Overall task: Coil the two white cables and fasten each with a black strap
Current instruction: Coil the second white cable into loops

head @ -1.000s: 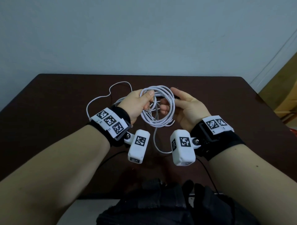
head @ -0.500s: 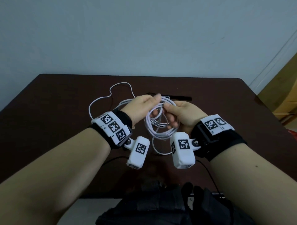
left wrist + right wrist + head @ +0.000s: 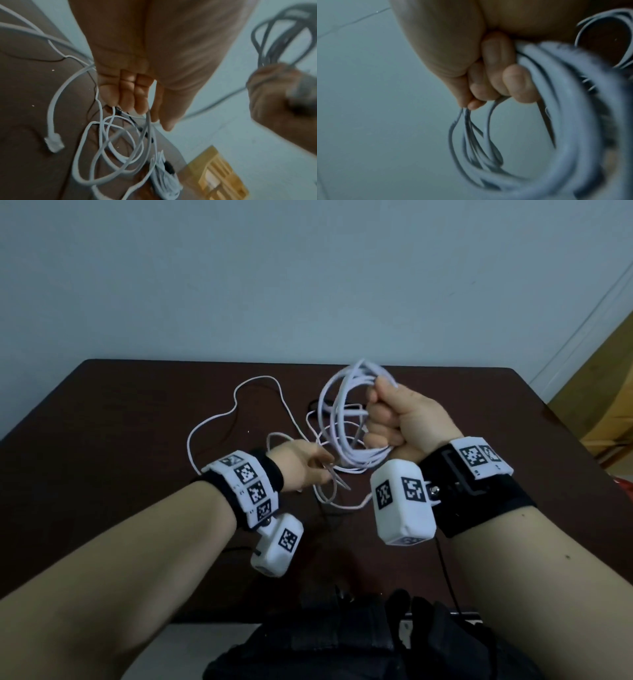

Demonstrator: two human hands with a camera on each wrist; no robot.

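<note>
White cable coil (image 3: 359,461) now rests solely in our right hand (image 3: 407,419), fingers curled; left hand (image 3: 301,467) pinches its loose tail (image 3: 322,499) for further winding.

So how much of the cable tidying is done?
One white cable coil is wound and gripped in the right hand, with no strap visible on it. The left hand pinches a loose white strand. Left: fasten that coil, then coil and fasten the loose cable sprawled on the table.
</note>
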